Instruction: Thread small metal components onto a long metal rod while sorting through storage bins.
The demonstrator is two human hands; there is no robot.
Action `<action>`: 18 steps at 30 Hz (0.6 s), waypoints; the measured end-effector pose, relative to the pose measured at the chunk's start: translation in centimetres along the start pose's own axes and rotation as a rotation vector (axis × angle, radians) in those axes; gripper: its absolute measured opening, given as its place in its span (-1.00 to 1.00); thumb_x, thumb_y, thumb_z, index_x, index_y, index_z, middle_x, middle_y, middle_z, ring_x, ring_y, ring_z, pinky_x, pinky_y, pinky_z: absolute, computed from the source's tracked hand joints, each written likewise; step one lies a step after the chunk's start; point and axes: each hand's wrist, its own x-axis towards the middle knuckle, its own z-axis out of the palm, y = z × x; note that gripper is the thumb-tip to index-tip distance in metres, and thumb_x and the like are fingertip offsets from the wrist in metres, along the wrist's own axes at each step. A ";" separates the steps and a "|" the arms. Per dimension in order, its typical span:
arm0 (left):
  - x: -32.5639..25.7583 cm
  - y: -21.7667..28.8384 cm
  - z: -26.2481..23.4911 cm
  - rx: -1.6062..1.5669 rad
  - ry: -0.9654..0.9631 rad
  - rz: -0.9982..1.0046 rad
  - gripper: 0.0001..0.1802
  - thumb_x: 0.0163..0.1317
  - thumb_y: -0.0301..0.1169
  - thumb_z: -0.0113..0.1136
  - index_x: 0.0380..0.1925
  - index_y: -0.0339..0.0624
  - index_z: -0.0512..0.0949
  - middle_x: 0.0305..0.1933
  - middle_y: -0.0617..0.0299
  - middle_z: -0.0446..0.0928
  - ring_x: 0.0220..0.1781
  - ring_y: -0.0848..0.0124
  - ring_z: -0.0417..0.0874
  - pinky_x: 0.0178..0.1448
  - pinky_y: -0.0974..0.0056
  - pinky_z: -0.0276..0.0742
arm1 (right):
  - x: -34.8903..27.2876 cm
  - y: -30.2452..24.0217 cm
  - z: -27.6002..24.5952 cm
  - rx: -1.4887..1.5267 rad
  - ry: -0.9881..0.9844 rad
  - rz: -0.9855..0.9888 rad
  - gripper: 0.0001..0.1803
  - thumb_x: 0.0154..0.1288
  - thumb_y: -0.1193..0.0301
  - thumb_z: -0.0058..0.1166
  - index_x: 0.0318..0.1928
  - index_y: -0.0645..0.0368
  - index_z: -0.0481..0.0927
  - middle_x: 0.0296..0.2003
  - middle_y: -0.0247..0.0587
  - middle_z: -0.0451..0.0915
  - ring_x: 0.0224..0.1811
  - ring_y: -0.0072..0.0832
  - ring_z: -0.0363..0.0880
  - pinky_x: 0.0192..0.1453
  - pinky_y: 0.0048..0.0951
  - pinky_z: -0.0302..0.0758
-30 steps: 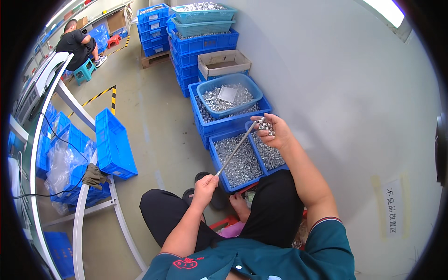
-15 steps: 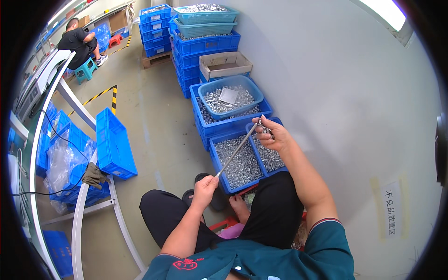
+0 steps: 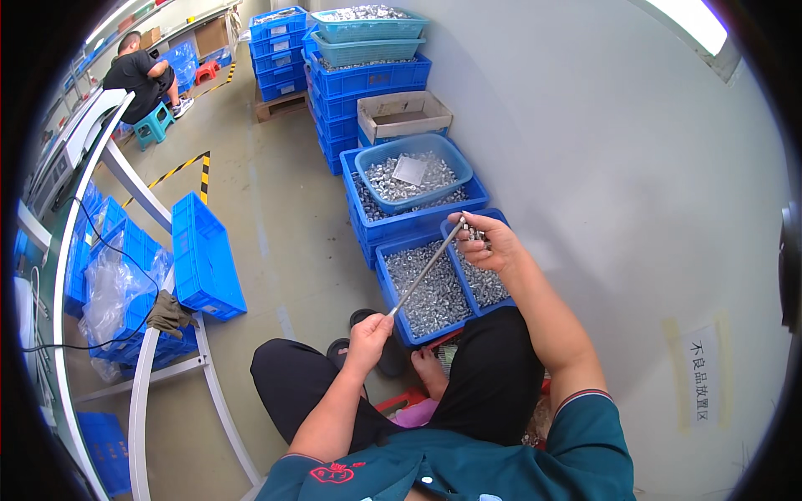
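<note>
My left hand (image 3: pixel 368 341) is closed around the lower end of a thin grey metal rod (image 3: pixel 427 271), which slants up and to the right. Several small shiny metal fittings (image 3: pixel 476 235) lie in the curled fingers of my right hand (image 3: pixel 499 247). One fitting is pinched at the rod's upper tip by the right thumb and fingers; whether it sits on the rod is too small to tell. Under the rod stands a blue divided bin (image 3: pixel 389 288), its two compartments filled with loose silver fittings (image 3: pixel 428 299).
Beyond the bin, a light-blue basket (image 3: pixel 462 164) of fittings rests on a blue crate (image 3: pixel 357 219). Stacked crates (image 3: pixel 334 108) line the grey wall. A metal-framed table (image 3: pixel 142 392) and an upright blue crate (image 3: pixel 200 259) are at left. A seated person (image 3: pixel 138 79) works far left.
My right fingertips have shifted slightly left, over the rod's upper tip, and a fitting now shows there. The left hand and rod have hardly moved.
</note>
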 end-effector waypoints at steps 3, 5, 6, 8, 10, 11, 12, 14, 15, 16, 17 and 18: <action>0.1 -0.6 0.0 0.025 0.023 0.005 -0.67 0.28 -0.31 0.02 -0.66 -0.17 0.37 -0.67 0.50 0.22 -0.60 0.69 0.17 -0.53 0.49 0.09 | 0.0 -0.6 -0.5 0.006 -0.043 0.100 -0.75 0.30 0.32 -0.07 -0.13 0.23 0.45 -0.53 -0.32 0.38 -0.70 -0.73 0.22 -0.79 -0.79 0.06; 0.0 -0.9 -0.2 0.060 0.047 0.020 -0.67 0.28 -0.31 0.03 -0.66 -0.17 0.37 -0.67 0.49 0.22 -0.59 0.68 0.17 -0.53 0.48 0.09 | -0.2 -1.0 -0.4 -0.019 -0.015 0.119 -0.75 0.30 0.32 -0.07 -0.13 0.23 0.45 -0.53 -0.32 0.37 -0.70 -0.73 0.21 -0.79 -0.79 0.06; 0.0 -0.9 -0.4 0.124 0.067 0.033 -0.67 0.27 -0.32 0.03 -0.66 -0.19 0.37 -0.67 0.49 0.22 -0.58 0.68 0.16 -0.53 0.48 0.09 | -0.2 -1.0 -0.3 -0.046 0.014 0.138 -0.75 0.30 0.32 -0.07 -0.14 0.23 0.44 -0.53 -0.32 0.37 -0.71 -0.74 0.21 -0.79 -0.79 0.07; 0.0 -0.5 -0.4 0.189 0.082 0.047 -0.67 0.27 -0.32 0.04 -0.65 -0.20 0.37 -0.66 0.48 0.22 -0.58 0.67 0.16 -0.52 0.47 0.10 | -0.3 -1.0 -0.4 -0.031 -0.041 0.133 -0.75 0.30 0.32 -0.07 -0.13 0.23 0.44 -0.54 -0.32 0.36 -0.71 -0.74 0.21 -0.79 -0.80 0.07; 0.0 0.4 -0.1 0.260 0.136 0.155 -0.70 0.23 -0.34 0.08 -0.62 -0.27 0.36 -0.72 0.34 0.17 -0.63 0.60 0.16 -0.54 0.37 0.16 | -0.5 -1.0 -0.4 -0.018 -0.094 0.125 -0.74 0.30 0.32 -0.07 -0.12 0.23 0.44 -0.54 -0.33 0.36 -0.71 -0.74 0.21 -0.79 -0.80 0.07; 0.0 0.4 0.0 0.262 0.135 0.158 -0.70 0.23 -0.34 0.08 -0.62 -0.27 0.36 -0.72 0.34 0.17 -0.63 0.60 0.16 -0.54 0.37 0.16 | -0.7 -0.8 -0.3 -0.006 -0.158 0.118 -0.74 0.28 0.34 -0.05 -0.11 0.24 0.44 -0.54 -0.34 0.37 -0.72 -0.76 0.21 -0.79 -0.81 0.06; -0.1 0.5 0.2 0.250 0.137 0.162 -0.70 0.24 -0.34 0.07 -0.62 -0.27 0.37 -0.71 0.35 0.18 -0.62 0.60 0.17 -0.54 0.38 0.17 | -0.8 -0.8 -0.3 0.005 -0.222 0.111 -0.74 0.27 0.35 -0.03 -0.11 0.24 0.44 -0.55 -0.35 0.37 -0.72 -0.77 0.21 -0.80 -0.81 0.05; -0.2 0.3 0.3 0.243 0.138 0.169 -0.69 0.24 -0.33 0.06 -0.62 -0.28 0.37 -0.71 0.36 0.19 -0.62 0.60 0.17 -0.53 0.38 0.17 | -0.9 -0.7 -0.1 -0.003 -0.184 0.098 -0.74 0.27 0.35 -0.03 -0.10 0.24 0.44 -0.55 -0.35 0.37 -0.72 -0.77 0.20 -0.80 -0.81 0.05; -0.1 -0.2 0.3 0.195 0.117 0.152 -0.69 0.25 -0.33 0.05 -0.62 -0.28 0.38 -0.70 0.38 0.21 -0.61 0.60 0.18 -0.53 0.39 0.17 | -0.9 -0.7 0.0 -0.011 -0.142 0.088 -0.73 0.27 0.35 -0.03 -0.09 0.24 0.43 -0.55 -0.35 0.37 -0.72 -0.78 0.20 -0.79 -0.82 0.05; 0.0 -0.5 0.3 0.146 0.097 0.134 -0.68 0.26 -0.33 0.04 -0.62 -0.29 0.39 -0.69 0.41 0.24 -0.60 0.60 0.20 -0.52 0.40 0.17 | -0.9 -0.7 0.1 -0.009 -0.146 0.085 -0.73 0.27 0.35 -0.03 -0.09 0.24 0.43 -0.55 -0.35 0.37 -0.72 -0.78 0.20 -0.79 -0.82 0.05; 0.2 -0.6 0.2 0.149 0.094 0.135 -0.68 0.26 -0.33 0.04 -0.62 -0.29 0.39 -0.69 0.41 0.24 -0.60 0.60 0.20 -0.52 0.40 0.17 | -0.9 -0.7 0.4 -0.025 -0.061 0.079 -0.73 0.28 0.35 -0.03 -0.08 0.23 0.43 -0.55 -0.35 0.36 -0.72 -0.77 0.20 -0.79 -0.82 0.05; 0.2 -0.7 0.2 0.102 0.059 0.095 -0.68 0.27 -0.33 0.04 -0.63 -0.27 0.39 -0.68 0.43 0.25 -0.60 0.62 0.20 -0.52 0.43 0.16 | -0.9 -0.7 0.5 -0.040 0.025 0.074 -0.72 0.28 0.34 -0.03 -0.07 0.23 0.43 -0.55 -0.35 0.36 -0.72 -0.77 0.19 -0.80 -0.81 0.04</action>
